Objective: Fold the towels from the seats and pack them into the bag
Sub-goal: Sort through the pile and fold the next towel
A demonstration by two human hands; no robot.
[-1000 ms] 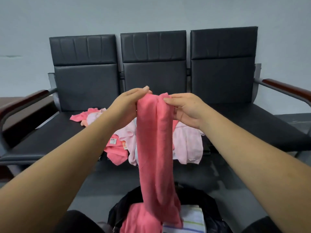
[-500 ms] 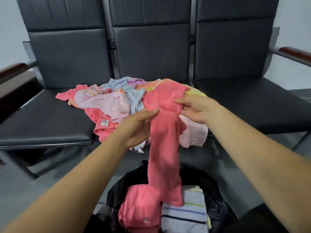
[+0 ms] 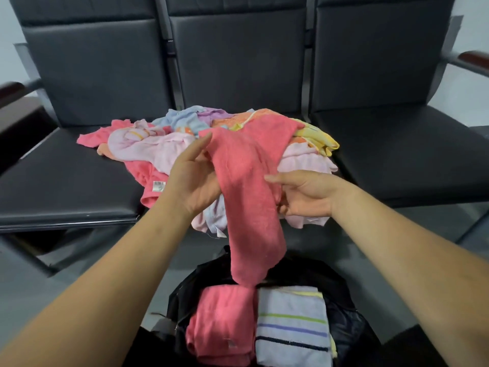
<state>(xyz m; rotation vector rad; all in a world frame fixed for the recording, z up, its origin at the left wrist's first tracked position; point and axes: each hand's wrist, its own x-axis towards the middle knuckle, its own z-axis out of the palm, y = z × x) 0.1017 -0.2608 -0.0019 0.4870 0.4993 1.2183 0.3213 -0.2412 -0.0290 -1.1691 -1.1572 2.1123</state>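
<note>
A coral-pink towel (image 3: pixel 246 186), folded into a long strip, lies with its upper end on the pile of towels (image 3: pixel 158 149) on the middle seat. Its lower end hangs down to the open black bag (image 3: pixel 344 313) on the floor. My left hand (image 3: pixel 193 181) holds the strip's left edge, fingers pointing up along it. From the other side my right hand (image 3: pixel 304 194) pinches it, thumb on top and fingers underneath. Inside the bag sit a folded pink towel (image 3: pixel 222 321) and a folded striped towel (image 3: pixel 291 324), side by side.
Three joined black seats stand ahead. The left seat (image 3: pixel 66 181) and the right seat (image 3: pixel 410 154) are bare. Wooden armrests, the left armrest (image 3: pixel 16 88) and the right armrest (image 3: pixel 473 58), close both ends. Grey floor lies between the seats and the bag.
The towel was held up high between both hands. It has come down, its top now rests on the pile, and both hands have slid lower along it. The view has tilted down.
</note>
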